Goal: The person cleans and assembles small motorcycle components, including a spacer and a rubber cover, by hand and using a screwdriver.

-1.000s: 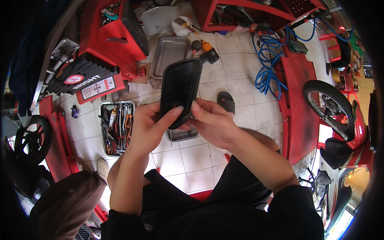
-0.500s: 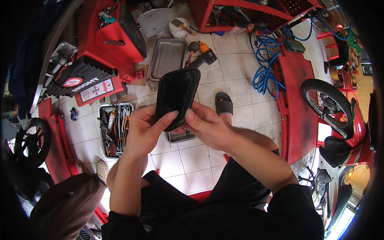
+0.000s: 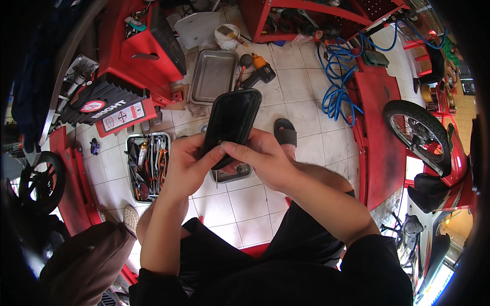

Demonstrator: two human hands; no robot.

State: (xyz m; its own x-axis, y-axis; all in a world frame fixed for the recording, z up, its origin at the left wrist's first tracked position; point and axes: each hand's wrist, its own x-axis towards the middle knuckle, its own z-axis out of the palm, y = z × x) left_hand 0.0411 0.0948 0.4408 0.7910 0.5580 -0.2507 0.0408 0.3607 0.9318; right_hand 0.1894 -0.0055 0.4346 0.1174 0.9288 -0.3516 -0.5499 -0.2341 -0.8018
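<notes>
Both hands grip a black rounded panel with a raised rim, shaped like a mirror housing; its exact kind I cannot tell. It is held tilted above the floor, between my knees. My left hand wraps its left edge near the bottom, thumb laid over the face. From the other side, my right hand holds the lower right edge, and its thumb meets the left thumb tip at the panel's lower part. Most fingers are hidden behind the panel. Below it a small metal tray is partly covered by the hands.
A tray of hand tools lies at the left. Ahead are a metal pan, a cordless power tool and a white bucket with brushes. A coiled blue hose lies by the red lift. Another person's brown-clothed leg is lower left.
The panel has moved slightly right and down and stands more upright. My right thumb has slid left across its lower face to meet the left thumb.
</notes>
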